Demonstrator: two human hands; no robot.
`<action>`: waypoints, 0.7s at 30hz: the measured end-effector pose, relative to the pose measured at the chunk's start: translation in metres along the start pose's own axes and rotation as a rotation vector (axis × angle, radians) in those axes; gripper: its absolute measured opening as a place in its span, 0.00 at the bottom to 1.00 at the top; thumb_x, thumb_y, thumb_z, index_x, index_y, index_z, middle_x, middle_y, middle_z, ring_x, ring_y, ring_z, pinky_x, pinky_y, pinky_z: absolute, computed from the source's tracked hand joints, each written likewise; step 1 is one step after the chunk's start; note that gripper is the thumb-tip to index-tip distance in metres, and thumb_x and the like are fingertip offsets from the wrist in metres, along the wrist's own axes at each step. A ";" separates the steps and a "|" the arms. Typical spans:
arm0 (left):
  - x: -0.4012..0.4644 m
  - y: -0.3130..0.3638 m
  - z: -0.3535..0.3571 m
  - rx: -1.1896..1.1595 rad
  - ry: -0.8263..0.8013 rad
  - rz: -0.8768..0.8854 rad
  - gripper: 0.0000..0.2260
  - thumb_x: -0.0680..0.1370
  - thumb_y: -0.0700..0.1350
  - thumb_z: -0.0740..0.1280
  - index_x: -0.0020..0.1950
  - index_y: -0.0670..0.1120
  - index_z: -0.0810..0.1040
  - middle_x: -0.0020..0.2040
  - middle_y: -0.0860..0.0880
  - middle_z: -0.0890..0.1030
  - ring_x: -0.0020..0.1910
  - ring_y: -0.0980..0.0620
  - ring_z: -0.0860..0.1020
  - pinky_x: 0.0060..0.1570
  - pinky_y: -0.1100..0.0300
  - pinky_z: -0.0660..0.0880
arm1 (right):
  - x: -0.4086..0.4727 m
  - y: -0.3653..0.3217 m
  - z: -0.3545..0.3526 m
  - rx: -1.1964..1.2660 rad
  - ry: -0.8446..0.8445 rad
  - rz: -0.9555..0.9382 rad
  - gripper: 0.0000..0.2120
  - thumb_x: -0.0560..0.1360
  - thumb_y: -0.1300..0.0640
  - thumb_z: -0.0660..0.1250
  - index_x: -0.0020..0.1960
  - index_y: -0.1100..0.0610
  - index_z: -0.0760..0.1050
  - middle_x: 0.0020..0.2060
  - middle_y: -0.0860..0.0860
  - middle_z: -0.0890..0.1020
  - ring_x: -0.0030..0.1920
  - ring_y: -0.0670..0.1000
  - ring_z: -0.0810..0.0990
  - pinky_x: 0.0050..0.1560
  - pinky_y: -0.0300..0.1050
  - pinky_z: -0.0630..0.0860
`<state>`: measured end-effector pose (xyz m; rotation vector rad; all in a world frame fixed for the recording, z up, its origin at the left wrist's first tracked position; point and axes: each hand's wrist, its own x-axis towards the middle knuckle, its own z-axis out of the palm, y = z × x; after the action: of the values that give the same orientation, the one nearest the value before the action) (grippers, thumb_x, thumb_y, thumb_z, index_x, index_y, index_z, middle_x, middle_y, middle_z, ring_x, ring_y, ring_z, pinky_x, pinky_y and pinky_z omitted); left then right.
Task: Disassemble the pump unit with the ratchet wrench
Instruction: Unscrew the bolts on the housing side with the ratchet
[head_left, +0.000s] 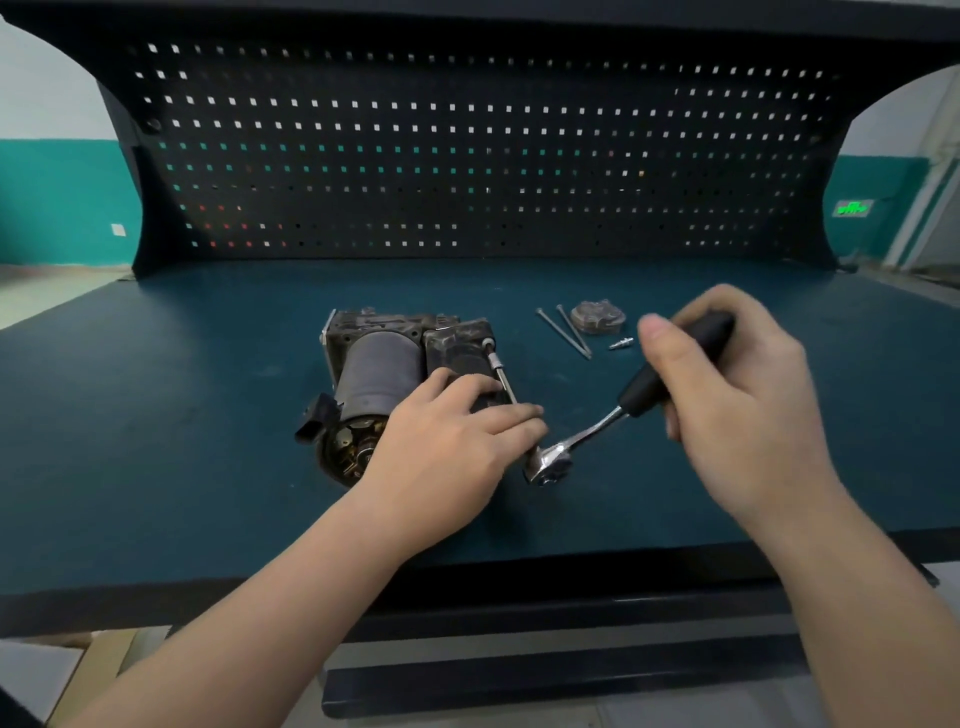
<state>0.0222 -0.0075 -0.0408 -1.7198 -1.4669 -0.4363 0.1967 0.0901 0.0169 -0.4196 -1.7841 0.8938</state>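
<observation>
Two hands work at the pump unit (395, 364), which lies near the middle of the bench top (156, 415): the left hand (447, 441) rests on it with straight fingers, touching the extension bar (503, 378), while the right hand (737, 395) grips the black handle of the ratchet wrench (597, 431). Behind the wrench lie two long bolts (566, 332), a small fitting (621, 344) and a grey cover (597, 317) — its details are hard to make out — and the left hand hides the bar's lower part.

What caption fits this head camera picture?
Right hand turns the ratchet wrench while left hand steadies the pump unit.
</observation>
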 end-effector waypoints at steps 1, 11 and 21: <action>0.000 0.001 0.000 0.005 0.013 0.001 0.11 0.70 0.38 0.74 0.51 0.48 0.84 0.53 0.53 0.84 0.48 0.44 0.82 0.45 0.51 0.78 | -0.001 0.001 0.000 0.006 0.031 0.027 0.11 0.76 0.50 0.65 0.35 0.49 0.69 0.23 0.45 0.76 0.23 0.43 0.73 0.25 0.30 0.66; 0.002 0.003 0.000 -0.013 0.018 -0.033 0.10 0.71 0.41 0.71 0.51 0.48 0.84 0.51 0.54 0.85 0.47 0.45 0.81 0.43 0.52 0.77 | -0.015 0.024 -0.013 0.471 0.155 0.804 0.11 0.78 0.53 0.65 0.40 0.57 0.70 0.20 0.53 0.72 0.18 0.44 0.65 0.16 0.34 0.58; 0.004 0.004 0.001 -0.009 0.065 -0.037 0.09 0.69 0.38 0.74 0.46 0.48 0.85 0.49 0.54 0.85 0.45 0.46 0.82 0.44 0.54 0.77 | -0.012 0.014 0.006 0.175 0.248 0.401 0.11 0.78 0.44 0.62 0.41 0.48 0.69 0.20 0.48 0.72 0.18 0.44 0.66 0.20 0.38 0.63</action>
<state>0.0270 -0.0043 -0.0400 -1.6720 -1.4534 -0.5143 0.1942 0.0897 -0.0019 -0.7565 -1.4038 1.2092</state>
